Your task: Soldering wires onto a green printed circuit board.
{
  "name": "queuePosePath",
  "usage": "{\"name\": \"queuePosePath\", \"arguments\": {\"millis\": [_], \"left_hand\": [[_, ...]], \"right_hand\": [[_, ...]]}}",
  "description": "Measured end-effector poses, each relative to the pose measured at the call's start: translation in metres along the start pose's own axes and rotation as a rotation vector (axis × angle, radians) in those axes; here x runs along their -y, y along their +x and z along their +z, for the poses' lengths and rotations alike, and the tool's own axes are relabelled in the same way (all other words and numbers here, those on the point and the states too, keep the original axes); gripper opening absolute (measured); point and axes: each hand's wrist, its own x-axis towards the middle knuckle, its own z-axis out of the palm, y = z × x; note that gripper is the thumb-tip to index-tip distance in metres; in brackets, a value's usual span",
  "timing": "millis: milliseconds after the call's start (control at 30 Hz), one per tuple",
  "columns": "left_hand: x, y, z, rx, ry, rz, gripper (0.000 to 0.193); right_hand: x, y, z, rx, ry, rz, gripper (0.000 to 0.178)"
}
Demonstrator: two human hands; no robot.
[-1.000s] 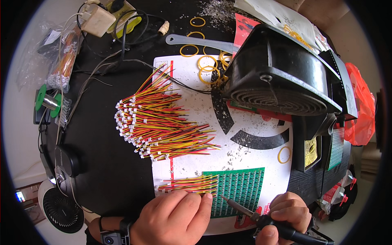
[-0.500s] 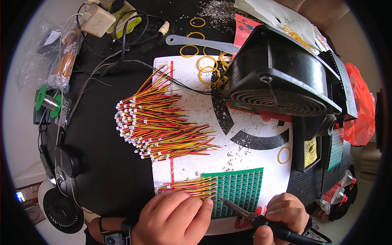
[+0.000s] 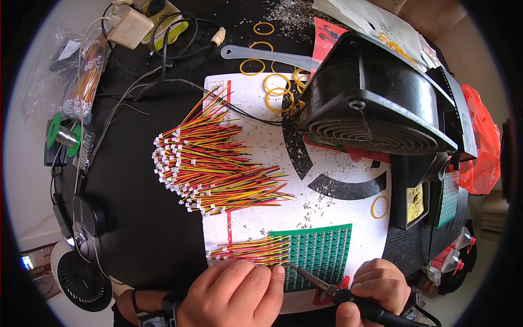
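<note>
My right hand [image 3: 381, 289] grips a soldering iron [image 3: 321, 284] by its black handle. The iron's tip reaches the left edge of a green circuit board panel [image 3: 321, 253]. Just left of the tip, my left hand [image 3: 234, 294] is closed in a pinch on a thin connector wire at the board's edge; the fingers hide most of it. A row of red, yellow and black connector wires [image 3: 248, 249] runs from the board's left edge, white plugs pointing left. Farther back lies a big heap of similar wires [image 3: 218, 169], its white plugs also to the left.
A black fume fan [image 3: 376, 103] stands at the back right, beside a holder with a yellow sponge [image 3: 415, 204]. Rubber bands [image 3: 278, 84] and wire clippings lie on the white sheet [image 3: 261, 136]. At left are a solder spool [image 3: 65, 136] and a small fan [image 3: 84, 278].
The iron's tip has shifted slightly left and down along the board's edge, toward my left fingertips. My left hand stays nearly in place.
</note>
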Motion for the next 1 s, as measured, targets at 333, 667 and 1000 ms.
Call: {"name": "queuePosePath", "arguments": {"millis": [333,667,1000], "left_hand": [[-0.003,-0.003,0.0,0.025,0.141,0.078,0.006],[-0.004,-0.002,0.0,0.035,0.212,0.142,0.009],[-0.005,-0.002,0.002,0.054,0.241,0.199,0.01]], "right_hand": [[-0.001,0.0,0.001,0.005,0.009,0.0,0.021],[0.0,-0.016,0.002,-0.012,-0.061,0.094,0.028],[-0.001,-0.003,-0.002,-0.04,0.034,0.017,0.021]]}}
